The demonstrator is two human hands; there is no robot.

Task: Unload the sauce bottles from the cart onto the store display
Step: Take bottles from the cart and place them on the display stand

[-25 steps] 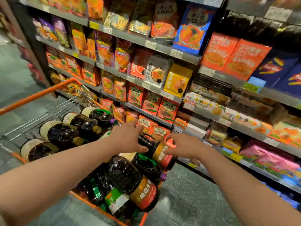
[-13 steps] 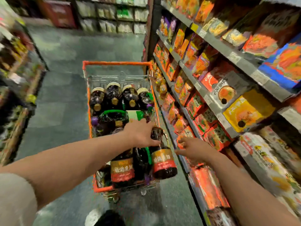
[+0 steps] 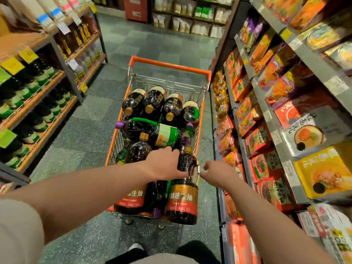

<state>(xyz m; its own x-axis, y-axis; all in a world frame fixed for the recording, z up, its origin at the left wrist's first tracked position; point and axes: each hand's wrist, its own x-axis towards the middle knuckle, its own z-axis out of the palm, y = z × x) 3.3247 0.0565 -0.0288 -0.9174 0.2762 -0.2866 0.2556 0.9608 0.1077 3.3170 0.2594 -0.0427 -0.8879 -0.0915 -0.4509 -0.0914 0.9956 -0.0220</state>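
The left hand (image 3: 163, 164) has its grip clenched on a sauce bottle (image 3: 183, 187) in the cart (image 3: 169, 63); the right hand (image 3: 217, 173) hovers released. One-handed, that heavy bottle could slip.

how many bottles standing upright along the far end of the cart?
4, in a row against the cart's far wall: far-left bottle, second bottle, third bottle, far-right bottle. Any beneath are hidden.

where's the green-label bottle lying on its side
In the head view it lies crosswise mid-cart, just behind the left hand and in front of the four upright bottles at the cart's far end.
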